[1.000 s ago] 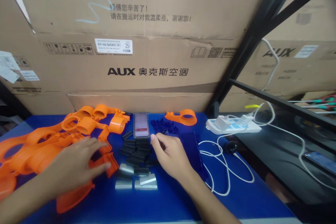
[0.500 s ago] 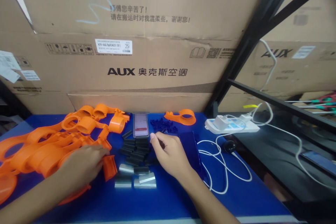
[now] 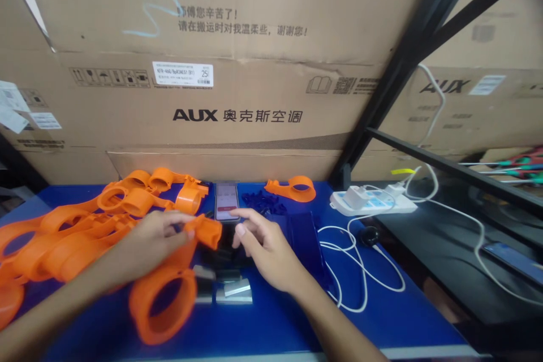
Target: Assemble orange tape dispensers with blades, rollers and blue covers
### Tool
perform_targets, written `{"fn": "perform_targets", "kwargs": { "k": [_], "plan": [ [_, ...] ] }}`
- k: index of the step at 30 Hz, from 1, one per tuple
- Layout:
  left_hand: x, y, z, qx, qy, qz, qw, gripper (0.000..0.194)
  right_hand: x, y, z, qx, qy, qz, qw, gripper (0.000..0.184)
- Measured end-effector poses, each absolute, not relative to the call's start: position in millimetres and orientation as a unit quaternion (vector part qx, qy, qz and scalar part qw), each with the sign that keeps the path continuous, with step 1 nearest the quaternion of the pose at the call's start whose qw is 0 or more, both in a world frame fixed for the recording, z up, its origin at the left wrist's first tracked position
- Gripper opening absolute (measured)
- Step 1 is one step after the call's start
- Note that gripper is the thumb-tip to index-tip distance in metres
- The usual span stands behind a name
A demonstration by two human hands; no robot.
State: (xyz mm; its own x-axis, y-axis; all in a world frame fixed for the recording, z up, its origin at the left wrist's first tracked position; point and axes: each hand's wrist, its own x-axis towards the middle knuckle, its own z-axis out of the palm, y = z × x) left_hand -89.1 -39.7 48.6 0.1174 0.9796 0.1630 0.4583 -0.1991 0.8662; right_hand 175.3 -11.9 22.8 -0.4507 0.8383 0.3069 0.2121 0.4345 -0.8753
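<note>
the left hand (image 3: 167,235) is closed around one orange piece (image 3: 182,260), gripping it near its upper end; a half second ago that hand was down at the heap, and now the piece is up in front of the body, so it is apart from the rest and within reach of both hands. the right hand (image 3: 267,243), a loose curl before, has lifted its first finger away from the thumb beside the piece's clip-like end; i see no contact, and cannot tell whether anything sits under its curled fingers. the held piece looks like smooth, moulded plastic, a broad, hollow ring hanging below a narrow neck. beneath the hands lie matte black strips (image 3: 212,253) and shiny, metal-looking silver bars (image 3: 227,297). to the left sprawls a heap of orange rings (image 3: 63,254); behind stands a wall of creased brown cardboard (image 3: 237,85)
</note>
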Motion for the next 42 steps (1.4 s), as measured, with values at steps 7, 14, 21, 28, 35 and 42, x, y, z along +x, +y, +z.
{"fn": "perform_targets", "kwargs": {
  "k": [7,14,21,28,35,42],
  "plan": [
    [-31.0,-22.2,21.7,0.576,0.443,0.464,0.506,0.040,161.2,-8.0,9.0,-0.355,-0.614,0.545,0.448,0.043],
    [-14.2,-6.2,10.7,0.555,0.373,0.470,0.575,0.039,154.8,4.3,-0.4,-0.366,-0.548,0.550,0.513,0.044],
    [-29.5,6.9,-16.2,0.425,0.440,0.544,0.575,0.052,166.5,9.8,3.0,-0.400,-0.706,0.373,0.450,0.040],
    [-42.5,3.1,-8.5,0.290,0.416,0.600,0.619,0.061,192.9,1.2,18.2,-0.298,-0.916,0.214,0.161,0.014],
    [-40.8,-1.9,-11.1,0.319,0.431,0.588,0.606,0.064,189.5,-11.5,16.9,-0.261,-0.938,0.214,0.074,0.009],
    [-39.2,-1.1,-15.3,0.322,0.437,0.592,0.595,0.063,186.1,-15.3,16.9,-0.231,-0.948,0.195,0.105,0.012]
  ]
}}
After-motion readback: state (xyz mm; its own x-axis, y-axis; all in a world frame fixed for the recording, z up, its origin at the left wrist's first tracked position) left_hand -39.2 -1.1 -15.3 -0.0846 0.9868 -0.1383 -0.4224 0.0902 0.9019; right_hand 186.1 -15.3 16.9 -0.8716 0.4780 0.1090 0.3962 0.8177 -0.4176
